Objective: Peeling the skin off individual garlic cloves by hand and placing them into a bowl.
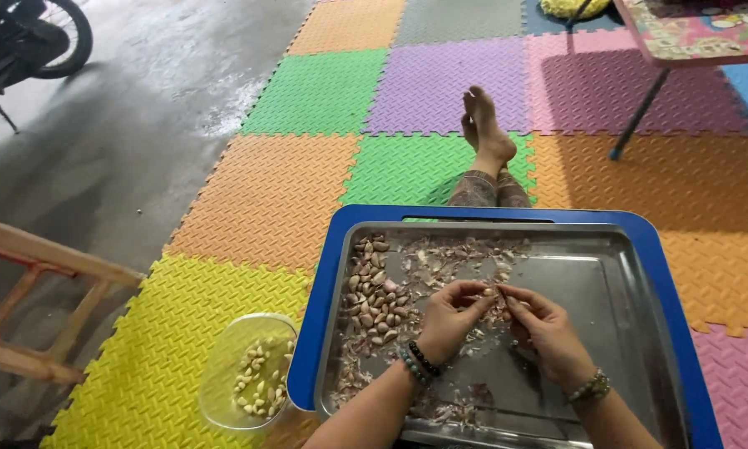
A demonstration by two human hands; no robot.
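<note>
Both my hands meet over a metal tray (615, 283) that rests on a blue tray (324, 291). My left hand (450, 320) and my right hand (544, 326) pinch one small garlic clove (497, 292) between their fingertips. Both wrists wear bead bracelets. A pile of unpeeled garlic cloves (372, 295) lies along the metal tray's left side, with papery skins (465, 254) scattered near its far edge.
A clear bowl (249, 370) holding peeled cloves sits on the yellow foam mat to the left. My legs and feet (486, 133) stretch out beyond the trays. A wooden frame (41, 291) stands at left, a folding table (690, 37) at upper right, a motorbike wheel (58, 37) at upper left.
</note>
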